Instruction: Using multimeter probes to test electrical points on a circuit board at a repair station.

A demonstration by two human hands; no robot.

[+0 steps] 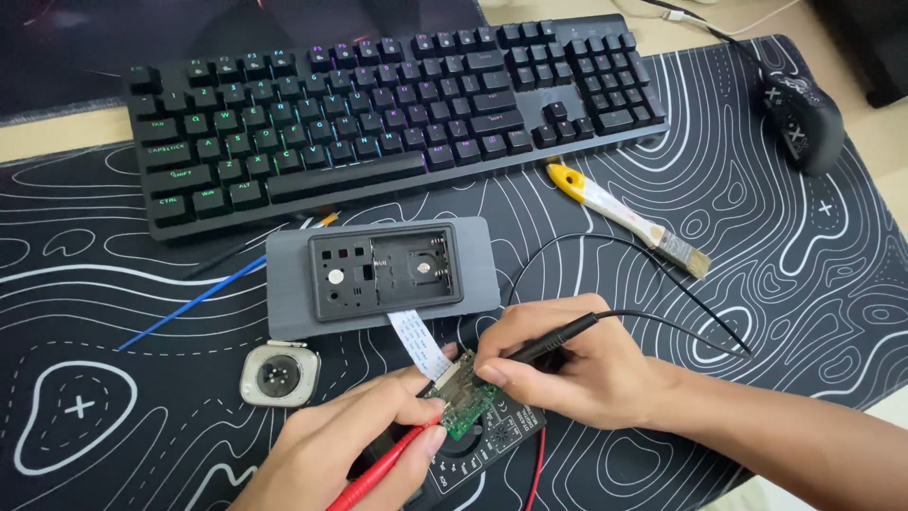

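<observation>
The small green circuit board (461, 409) sits near the front edge of the desk mat (776, 284), resting on top of a black multimeter (492, 437), with a white flat ribbon cable (419, 343) running from it up toward the grey tray (382, 276). My left hand (355, 445) pinches the red probe (378, 473) between thumb and fingers, its tip down at the board's left side; my right hand (567, 364) is closed around the black probe (553, 339), pointing it at the board's upper edge — both grips narrow and firm. The tray carries a black open housing (386, 271) with square cut-outs and two round metal spots. Left of the board lies a watch body (279, 374), back up, pale with a dark round centre. A thin blue tool (194, 303) slants off the tray's left end. Toward the back edge stands a black keyboard (397, 104) with coloured key lights; a yellow-handled brush (624, 216) lies just in front of its right end, and a black mouse (804, 118) sits near the back right corner. The mat is black with white contour lines — a pale desk (57, 132) shows beyond it.
</observation>
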